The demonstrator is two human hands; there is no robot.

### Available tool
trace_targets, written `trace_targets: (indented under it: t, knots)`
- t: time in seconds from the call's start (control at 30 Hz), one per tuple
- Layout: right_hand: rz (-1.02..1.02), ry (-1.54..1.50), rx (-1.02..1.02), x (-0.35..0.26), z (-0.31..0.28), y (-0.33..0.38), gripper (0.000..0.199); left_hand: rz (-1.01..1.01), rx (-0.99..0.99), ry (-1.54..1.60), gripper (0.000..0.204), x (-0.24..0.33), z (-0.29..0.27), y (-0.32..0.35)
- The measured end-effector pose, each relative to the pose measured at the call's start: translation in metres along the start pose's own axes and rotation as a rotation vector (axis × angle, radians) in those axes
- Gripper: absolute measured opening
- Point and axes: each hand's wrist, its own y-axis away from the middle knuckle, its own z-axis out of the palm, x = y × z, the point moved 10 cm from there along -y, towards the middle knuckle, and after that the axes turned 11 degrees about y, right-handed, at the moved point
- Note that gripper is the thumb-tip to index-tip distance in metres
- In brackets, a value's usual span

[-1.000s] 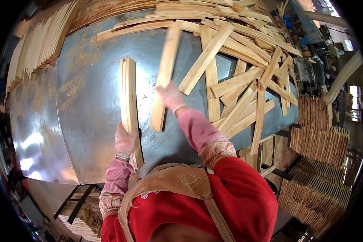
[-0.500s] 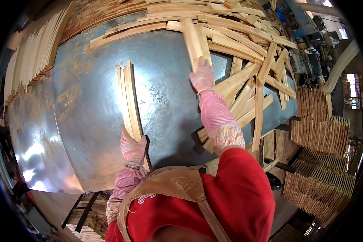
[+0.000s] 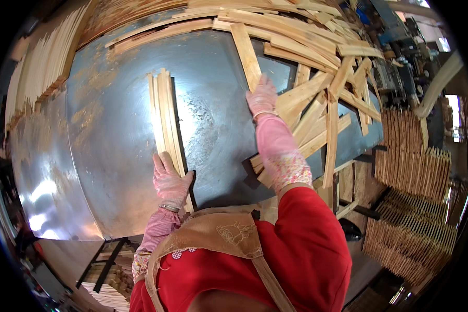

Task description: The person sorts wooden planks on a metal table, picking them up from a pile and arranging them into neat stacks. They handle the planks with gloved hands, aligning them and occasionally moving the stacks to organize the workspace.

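Thin wooden strips (image 3: 165,112) lie side by side in a narrow bundle, pointing away from me on the metal tabletop (image 3: 125,135). My left hand (image 3: 172,182), in a pale pink glove, wraps round the bundle's near end, fingers on top and thumb at its right side. Farther off and to the right, my right hand (image 3: 262,97), gloved alike, grips the near end of a flat wooden board (image 3: 246,54). That board's far end rests against the heap of loose boards (image 3: 301,39). The palm side of both hands is hidden.
Crossed loose boards (image 3: 317,104) lie right of my right arm, some jutting past the table edge. A tall stack of strips (image 3: 49,57) stands at the far left. Slatted wood stacks (image 3: 413,208) stand at right, below machinery (image 3: 400,62).
The bundle by my left hand looks wider, and that hand sits slightly farther up it. At my right hand, one narrower board shows where a wider pair was. Some heaped boards have shifted.
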Motion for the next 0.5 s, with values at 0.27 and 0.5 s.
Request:
trace_targets:
  t: [0.27, 0.5]
  knots:
    - [-0.054, -1.396, -0.738, -0.059, 0.043, 0.035, 0.061, -0.069, -0.060, 0.067, 0.111, -0.015, -0.003, 0.000]
    - [-0.339, -1.440, -1.313, -0.165, -0.040, 0.112, 0.064, 0.385, 0.357, 0.000, 0.097, -0.009, -0.096, -0.008]
